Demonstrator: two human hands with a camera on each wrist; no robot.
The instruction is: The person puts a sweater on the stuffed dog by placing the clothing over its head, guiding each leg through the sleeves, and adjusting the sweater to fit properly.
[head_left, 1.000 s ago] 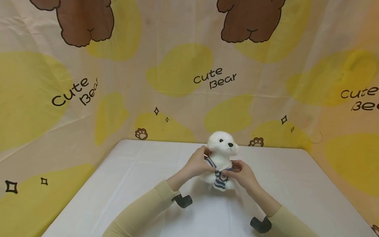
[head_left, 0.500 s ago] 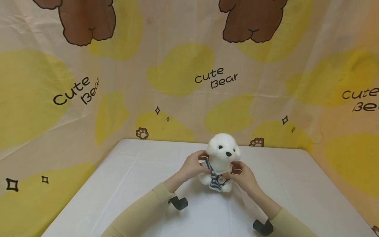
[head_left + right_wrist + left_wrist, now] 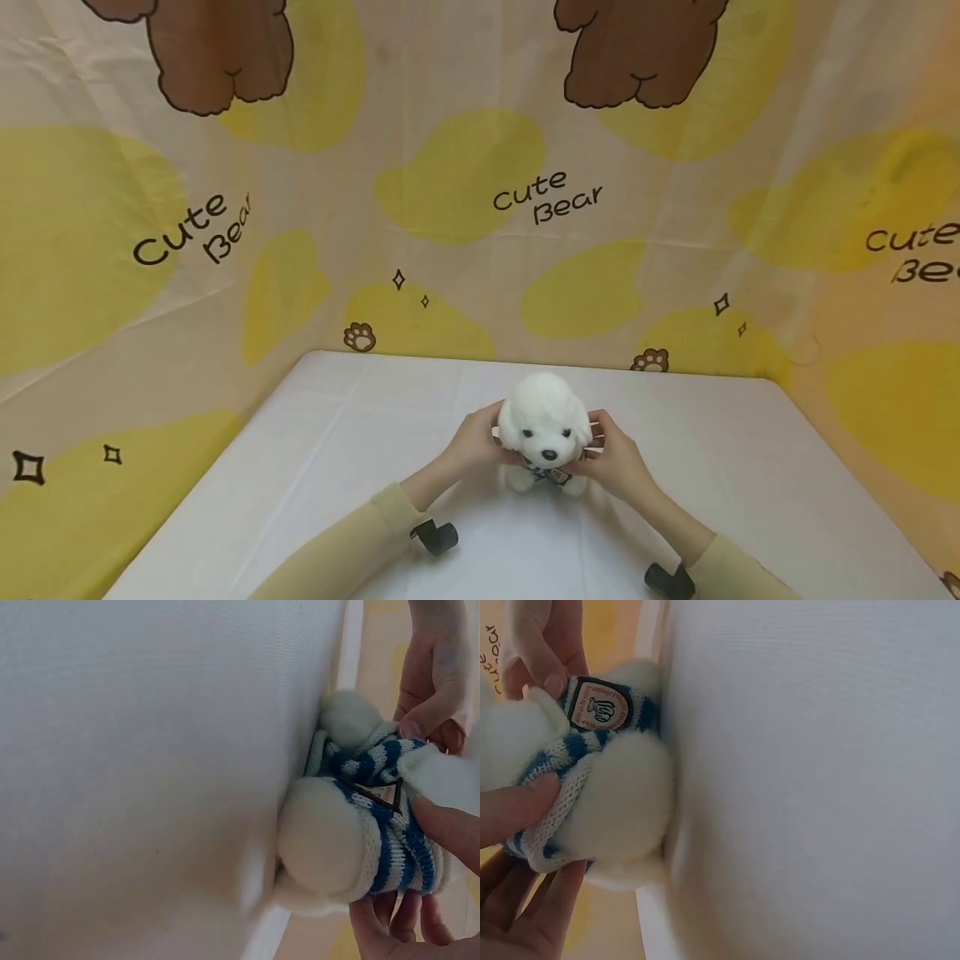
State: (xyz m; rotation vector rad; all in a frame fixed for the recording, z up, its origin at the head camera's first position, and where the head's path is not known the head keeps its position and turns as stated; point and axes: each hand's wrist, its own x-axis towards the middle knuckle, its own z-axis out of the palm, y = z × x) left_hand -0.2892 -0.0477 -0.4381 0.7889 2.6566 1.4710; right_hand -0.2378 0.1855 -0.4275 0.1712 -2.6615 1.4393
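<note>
A white plush dog (image 3: 546, 412) in a blue-and-white striped knit sweater (image 3: 394, 847) sits on the table, its head tipped forward over its chest. My left hand (image 3: 476, 440) grips its body from one side, thumb on the knit and fingers behind. From the other side my right hand (image 3: 615, 454) holds it the same way, thumb at the front. A dark-edged patch (image 3: 600, 705) with a small emblem shows on the sweater in the left wrist view. In the head view the dog's head covers most of the sweater.
The white table (image 3: 360, 425) reaches back to a fabric backdrop (image 3: 450, 192) printed with bears, yellow blotches and lettering. Fabric also hangs along the left and right sides. A black wrist camera (image 3: 435, 537) sits below the left sleeve, another black camera (image 3: 669, 581) below the right.
The plush dog has turned from facing right to facing me, and its head has tipped forward and down. My left hand has shifted slightly left and lower with it.
</note>
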